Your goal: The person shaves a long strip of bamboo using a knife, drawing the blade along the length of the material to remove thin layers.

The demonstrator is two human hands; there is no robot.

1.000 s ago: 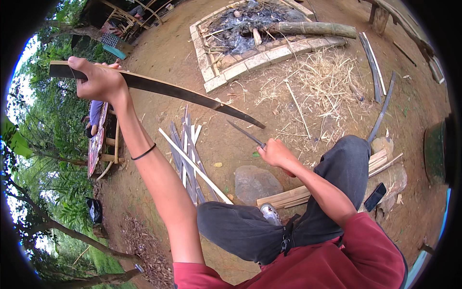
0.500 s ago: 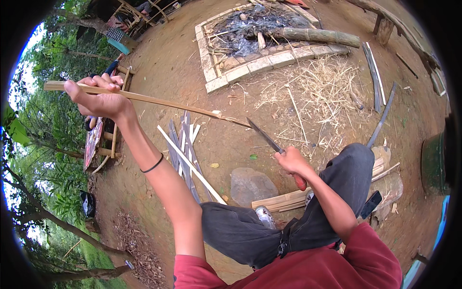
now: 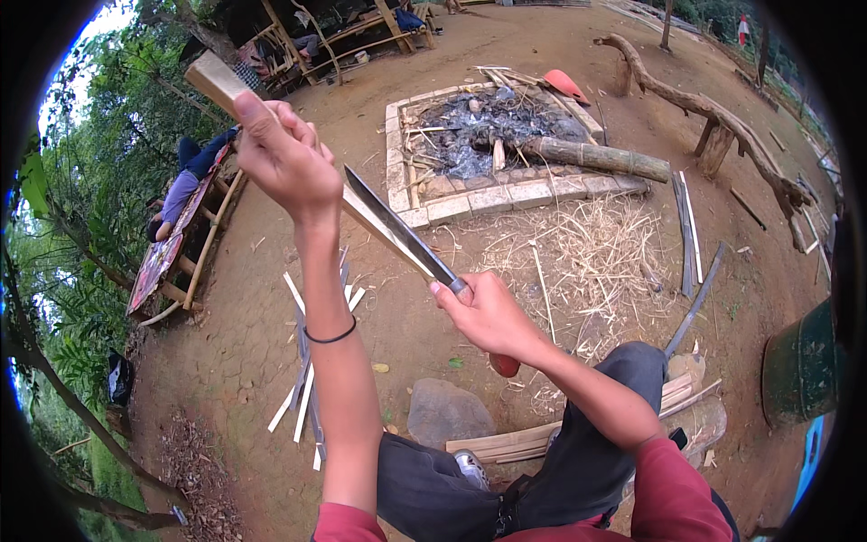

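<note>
Raised at the upper left, my left hand [image 3: 287,161] is closed round a long bamboo strip [image 3: 219,81]. From there the strip slopes down to the right, toward my other hand. My right hand [image 3: 492,314] grips a knife [image 3: 405,233] by its handle, whose red end sticks out below the fist. The dark blade points up and left, lying along the strip's lower part with its edge against or very close to it. Whether blade and bamboo touch along the whole length I cannot tell.
Several split strips [image 3: 307,370] lie on the ground by my left arm. A flat stone [image 3: 449,411] and more bamboo pieces [image 3: 506,443] are before my legs. Beyond lie shavings [image 3: 601,257] and a stone-edged fire pit [image 3: 470,208]. A green barrel [image 3: 799,366] stands at right; someone lies on a bench [image 3: 181,230].
My left hand has moved right, tilting the strip more steeply. My right hand has risen and moved left, bringing the blade from the strip's far end to alongside it. The view has shifted.
</note>
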